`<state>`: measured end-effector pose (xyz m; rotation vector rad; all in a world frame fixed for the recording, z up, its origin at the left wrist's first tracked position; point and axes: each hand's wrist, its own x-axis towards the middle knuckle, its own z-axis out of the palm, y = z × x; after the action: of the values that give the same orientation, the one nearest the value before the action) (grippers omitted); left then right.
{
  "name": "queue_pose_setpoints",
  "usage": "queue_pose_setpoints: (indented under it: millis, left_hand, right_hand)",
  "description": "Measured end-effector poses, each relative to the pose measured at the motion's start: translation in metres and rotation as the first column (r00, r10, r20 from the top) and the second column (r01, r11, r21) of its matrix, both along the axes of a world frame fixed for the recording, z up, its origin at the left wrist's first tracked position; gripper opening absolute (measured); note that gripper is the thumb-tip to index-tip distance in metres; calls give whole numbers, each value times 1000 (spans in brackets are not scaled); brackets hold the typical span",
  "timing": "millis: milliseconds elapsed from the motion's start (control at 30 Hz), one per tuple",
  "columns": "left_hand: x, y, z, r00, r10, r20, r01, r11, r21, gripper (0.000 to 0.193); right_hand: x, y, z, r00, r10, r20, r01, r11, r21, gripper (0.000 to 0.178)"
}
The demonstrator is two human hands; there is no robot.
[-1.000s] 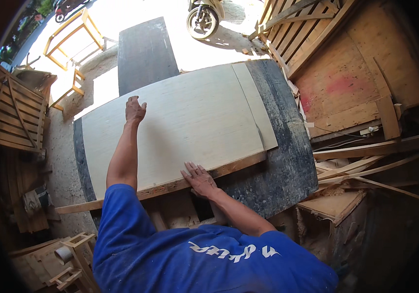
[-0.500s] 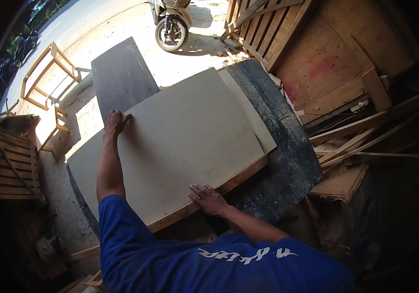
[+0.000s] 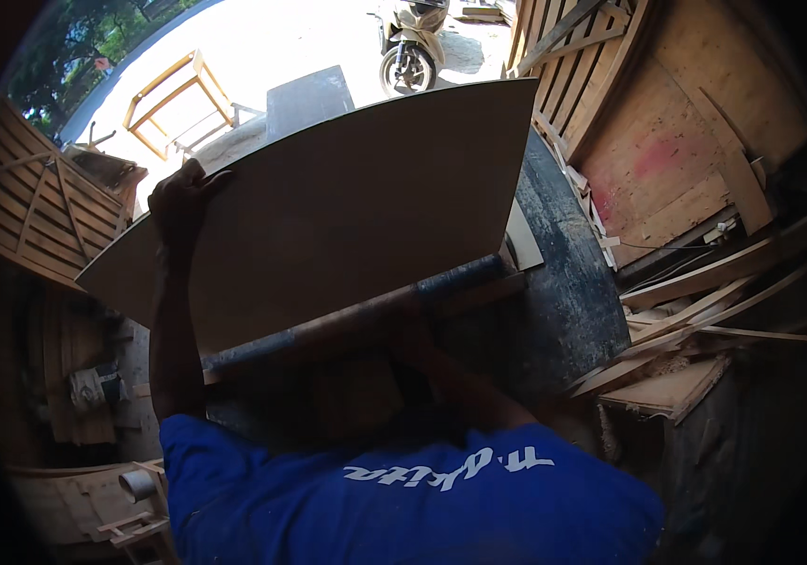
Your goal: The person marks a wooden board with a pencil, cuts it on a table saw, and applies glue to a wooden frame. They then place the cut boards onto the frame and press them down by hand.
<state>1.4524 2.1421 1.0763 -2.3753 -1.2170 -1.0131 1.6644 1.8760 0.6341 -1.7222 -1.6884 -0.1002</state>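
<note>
A large pale plywood panel [image 3: 356,188] stands tilted up before me, its broad face in shadow and its far edge raised. My left hand [image 3: 182,193] is closed over the upper left edge, thumb lying along the face. At the near lower edge, a strip of brown and dark blue-grey wood [image 3: 356,315] runs along the panel. My right hand [image 3: 410,341] is at this edge, deep in shadow; its fingers are hidden. Beneath the panel's right end, a smaller pale sheet [image 3: 523,237] lies on the dark, worn worktop [image 3: 578,273].
Slatted wooden frames lean at the left [image 3: 41,184] and far right [image 3: 568,56]. Loose wood strips [image 3: 695,311] pile up at the right. Beyond the panel are a dark board [image 3: 309,99], a wooden chair frame [image 3: 177,99] and a parked motorbike [image 3: 410,52].
The panel has gone from lying flat to tilted up, its far edge raised with my left hand on it. My right hand has moved from resting on the near edge into shadow below it.
</note>
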Motion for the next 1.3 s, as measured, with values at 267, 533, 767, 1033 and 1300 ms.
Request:
queue_pose_setpoints:
  millis: [267,533,767,1033,1300]
  left_hand:
    - [-109,-180,111,966,232,117,-259,895,362,60]
    - [-139,-334,153,833,549,67,-532,763,368,79]
    - [-158,-513,168,646,744,173,-757,593,275,76]
    - [-166,-732,102,442,644,624,-878,453,154,59]
    - [-212,-877,-13,201,492,847,-977,37,211,40]
  right_hand:
    - [-13,-105,76,935,352,49,-299,853,-428,38]
    - [1,-173,103,779,592,-207,-624,703,-341,59]
    - [2,-193,125,-57,-140,-989,-914,406,-5,66]
    - [-12,-273,226,-556,-111,-824,-790,377,482,79]
    - [-76,-309,301,-791,-480,-379,-593,449,669,74]
